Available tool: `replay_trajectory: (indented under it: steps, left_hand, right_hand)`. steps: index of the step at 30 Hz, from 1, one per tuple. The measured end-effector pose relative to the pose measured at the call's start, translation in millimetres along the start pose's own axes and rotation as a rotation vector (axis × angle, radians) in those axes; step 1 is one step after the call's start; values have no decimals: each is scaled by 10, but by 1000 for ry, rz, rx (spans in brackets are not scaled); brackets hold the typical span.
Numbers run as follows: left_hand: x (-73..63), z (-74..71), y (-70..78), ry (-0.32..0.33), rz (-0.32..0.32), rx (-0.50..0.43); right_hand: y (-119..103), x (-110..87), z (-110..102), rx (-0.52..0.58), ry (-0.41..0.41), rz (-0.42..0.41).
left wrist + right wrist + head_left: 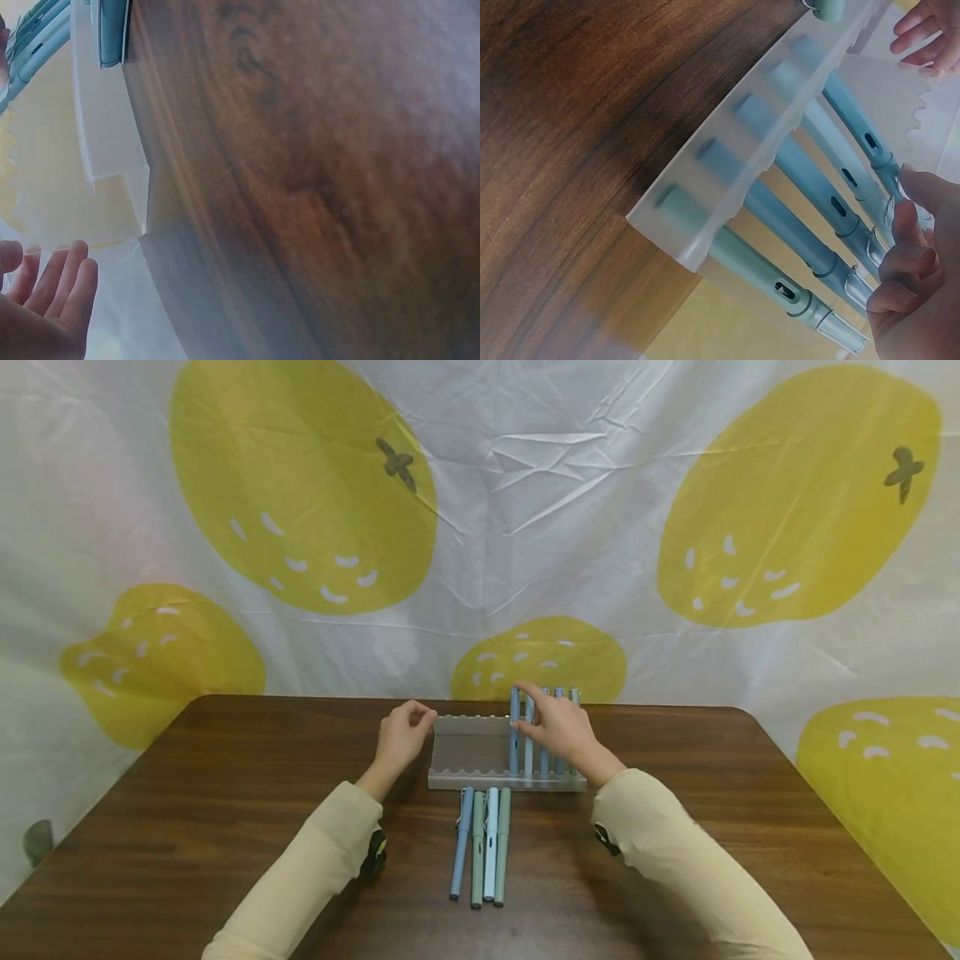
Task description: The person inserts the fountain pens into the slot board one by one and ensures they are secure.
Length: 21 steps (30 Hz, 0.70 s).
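Note:
A clear acrylic pen rack (471, 752) with scalloped edges stands on the table. My right hand (564, 727) holds a blue pen (514, 749) in the rack, thumb at its side and index finger at its top end. Right of that pen, several blue and green pens (754, 266) lean in neighbouring notches, partly behind my right hand. My left hand (401, 739) pinches the rack's left back corner between thumb and index finger; in the left wrist view its other fingers (75, 289) extend beside the rack's edge.
In front of the rack several capped pens lie side by side on the brown wooden table (300, 760): a blue pen (462, 843), a pale blue pen (491, 843) and green ones. Behind the table hangs a white cloth (525, 560) with yellow fruit prints.

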<state>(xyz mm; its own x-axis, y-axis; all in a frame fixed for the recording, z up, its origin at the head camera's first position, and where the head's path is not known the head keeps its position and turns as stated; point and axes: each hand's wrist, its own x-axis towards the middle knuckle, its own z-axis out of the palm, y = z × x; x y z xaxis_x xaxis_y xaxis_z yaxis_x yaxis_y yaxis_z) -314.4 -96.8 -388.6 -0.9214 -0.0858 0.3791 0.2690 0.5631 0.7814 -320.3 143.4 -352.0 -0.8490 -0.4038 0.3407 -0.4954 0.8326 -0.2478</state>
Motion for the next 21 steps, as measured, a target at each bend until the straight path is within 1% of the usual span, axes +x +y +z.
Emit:
replay_trajectory:
  steps: [6,10,16,21]
  left_hand:
    - [7,1,-4,8,4,3]
    - [10,11,-9,9,0,0]
    - [8,7,-7,1,-9,0]
    - [9,10,-12,-2,-12,0]
  right_hand:
    - [-18,-12,-32,-10,13,-9]
    - [-12,-46,-50,3,54,-20]
    - [43,-136,-39,30,125,-78]
    - [86,-231,-9,53,131,-107]
